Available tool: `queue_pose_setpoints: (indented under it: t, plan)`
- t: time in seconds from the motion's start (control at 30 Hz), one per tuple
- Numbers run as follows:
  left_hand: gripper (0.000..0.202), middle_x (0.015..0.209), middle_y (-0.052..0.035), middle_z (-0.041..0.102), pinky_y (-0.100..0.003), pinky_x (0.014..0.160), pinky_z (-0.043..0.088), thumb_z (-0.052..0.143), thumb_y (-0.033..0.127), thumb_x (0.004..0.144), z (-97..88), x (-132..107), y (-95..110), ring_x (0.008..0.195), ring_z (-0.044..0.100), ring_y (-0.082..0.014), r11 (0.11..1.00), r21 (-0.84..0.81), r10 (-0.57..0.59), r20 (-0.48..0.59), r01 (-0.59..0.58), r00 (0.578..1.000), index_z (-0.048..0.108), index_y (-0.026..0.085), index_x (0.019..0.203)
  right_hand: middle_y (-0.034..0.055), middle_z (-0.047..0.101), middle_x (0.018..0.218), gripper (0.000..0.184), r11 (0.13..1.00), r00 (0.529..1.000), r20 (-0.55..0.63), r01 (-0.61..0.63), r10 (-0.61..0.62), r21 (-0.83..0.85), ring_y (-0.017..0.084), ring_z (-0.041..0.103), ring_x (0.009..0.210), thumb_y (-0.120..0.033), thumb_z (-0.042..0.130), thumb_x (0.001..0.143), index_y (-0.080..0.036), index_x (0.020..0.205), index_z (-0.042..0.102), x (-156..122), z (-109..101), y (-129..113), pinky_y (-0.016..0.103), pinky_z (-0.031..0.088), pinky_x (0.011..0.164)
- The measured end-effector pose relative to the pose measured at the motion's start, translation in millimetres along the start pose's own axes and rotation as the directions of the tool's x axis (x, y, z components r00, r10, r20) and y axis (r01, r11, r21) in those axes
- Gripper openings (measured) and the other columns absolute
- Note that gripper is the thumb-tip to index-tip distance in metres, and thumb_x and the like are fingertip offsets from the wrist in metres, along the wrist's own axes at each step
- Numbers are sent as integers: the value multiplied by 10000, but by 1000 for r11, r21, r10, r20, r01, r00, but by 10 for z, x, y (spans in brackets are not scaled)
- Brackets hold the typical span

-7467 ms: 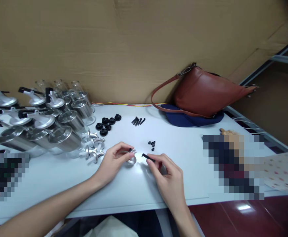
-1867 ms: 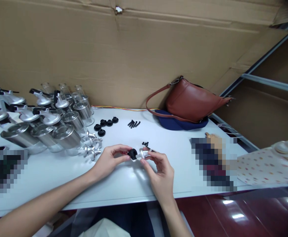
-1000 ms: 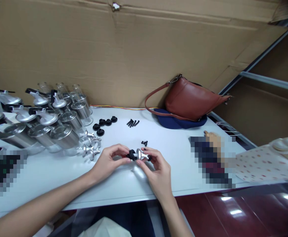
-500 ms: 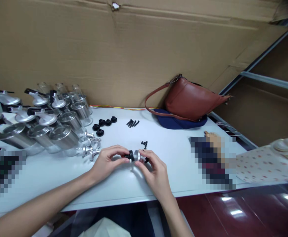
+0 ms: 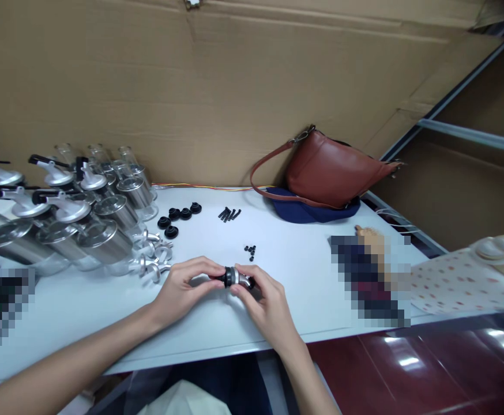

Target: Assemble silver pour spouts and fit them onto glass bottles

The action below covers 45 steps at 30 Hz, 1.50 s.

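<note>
Close to the table's near edge, my left hand (image 5: 185,291) pinches a black round stopper (image 5: 227,277) between thumb and fingers. My right hand (image 5: 266,300) grips a silver metal pourer top (image 5: 236,276) with a black tip on its right end. The stopper and the silver disc meet face to face; how far one sits inside the other is hidden. Left of my hands lies a cluster of loose silver pourer tops (image 5: 154,268). Several black stoppers (image 5: 171,231) lie behind it. Small black caps (image 5: 251,252) and thin black levers (image 5: 228,214) are scattered beyond my hands.
Glass jars with steel sleeves (image 5: 107,242) crowd the table's left side, some wearing silver lids with black levers. A brown leather bag (image 5: 334,170) rests on a navy cap (image 5: 312,212) at the back. A cardboard wall (image 5: 217,98) closes off the rear.
The gap between the stopper and the pourer top has closed, and the two parts are now pressed together in line. The whole view has shifted slightly.
</note>
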<state>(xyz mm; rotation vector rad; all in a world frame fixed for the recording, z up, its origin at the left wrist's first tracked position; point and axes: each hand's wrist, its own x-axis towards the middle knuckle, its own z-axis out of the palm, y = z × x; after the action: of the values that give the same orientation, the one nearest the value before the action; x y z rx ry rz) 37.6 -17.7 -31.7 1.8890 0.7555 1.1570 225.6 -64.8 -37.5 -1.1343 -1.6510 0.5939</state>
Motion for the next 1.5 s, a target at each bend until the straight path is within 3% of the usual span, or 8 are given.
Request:
queue_pose_setpoints:
  t: [0.27,0.63,0.77,0.83,0.97,1.13,1.27,1.5]
  plan:
    - [61,815,-35,731,-194,707,559,726,159,770,22,-11,-9,761,693,-128,999,39,-5,-2,5,1000,708,179,825,82,666,954,106,1000,1000,7,21,-21,21,187,659,873,-238,626,872,-197,964,593,-26,17,18,257,549,714]
    - [134,845,-55,713,-198,712,578,684,104,799,57,-21,77,783,699,-126,935,190,305,-3,-299,952,672,155,922,57,664,901,104,991,986,113,-127,121,47,136,634,721,-283,549,902,-187,938,531,-20,7,-53,233,529,659]
    - [193,917,-64,687,-214,756,568,665,102,813,54,-4,92,838,677,-128,920,261,305,-11,-292,952,670,163,996,102,613,1008,166,996,1000,-10,-21,20,-87,191,612,933,-290,567,889,-170,994,611,11,10,-54,309,510,830]
    - [220,942,-62,670,-218,774,559,632,87,832,48,4,89,859,665,-124,917,279,297,-7,-283,955,669,175,1031,73,590,892,202,992,998,-60,-24,17,-120,174,607,826,-285,566,885,-167,1034,637,17,16,-40,290,517,760]
    - [213,920,-45,661,-209,749,546,584,79,860,36,15,78,834,662,-115,943,250,225,17,-222,974,674,198,1013,4,601,697,227,988,987,33,-154,154,-23,128,583,601,-260,515,902,-164,1096,582,2,24,-44,226,490,570]
    - [175,1005,-64,629,-249,788,549,625,198,850,42,19,74,892,643,-147,993,120,-9,51,3,999,645,202,1024,50,710,867,231,964,971,88,-233,223,127,146,659,690,-251,586,833,-194,1033,484,-12,24,-105,240,527,627]
    - [308,1078,-83,623,-274,799,545,609,309,865,51,22,66,869,660,-157,973,-11,-224,176,230,958,583,202,1153,27,715,815,246,958,964,115,-255,240,133,146,650,675,-221,575,814,-208,1025,449,-5,18,-130,242,522,633]
    - [302,1020,-66,636,-288,842,513,605,344,860,33,24,89,911,636,-173,965,-71,-234,212,254,949,608,191,1121,36,645,819,280,991,988,87,-131,128,35,145,606,701,-214,508,822,-170,1096,550,6,-1,-106,247,517,677]
